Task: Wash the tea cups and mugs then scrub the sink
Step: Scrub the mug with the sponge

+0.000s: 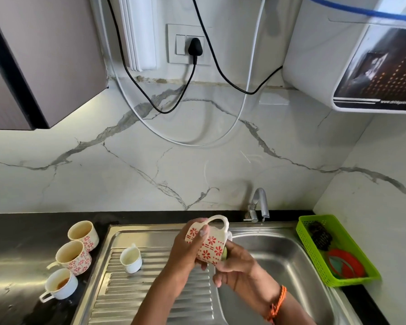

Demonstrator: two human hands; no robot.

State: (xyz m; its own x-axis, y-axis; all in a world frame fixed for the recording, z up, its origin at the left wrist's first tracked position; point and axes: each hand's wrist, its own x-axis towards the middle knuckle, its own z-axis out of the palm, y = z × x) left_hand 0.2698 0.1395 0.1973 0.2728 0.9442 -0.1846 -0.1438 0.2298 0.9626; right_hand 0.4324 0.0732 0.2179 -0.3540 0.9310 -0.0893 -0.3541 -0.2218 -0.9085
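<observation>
My left hand (185, 252) grips a cream mug with red flower print (209, 245), tipped on its side above the edge of the steel sink (288, 261), handle up. My right hand (237, 263) pushes a green scrub pad (224, 254) into the mug's mouth; most of the pad is hidden. A small white cup (131, 258) stands on the ribbed drainboard (127, 294). On the black counter at left stand two flower-print mugs (83, 234) (73, 257) and a white cup (60, 286) with brown tea dregs.
The tap (258, 205) stands behind the sink, no water running. A green plastic basket (314, 254) right of the sink holds a dark scourer (319, 235) and a red-rimmed item. A water purifier (352, 55) and hanging cables (197, 102) sit on the marble wall above.
</observation>
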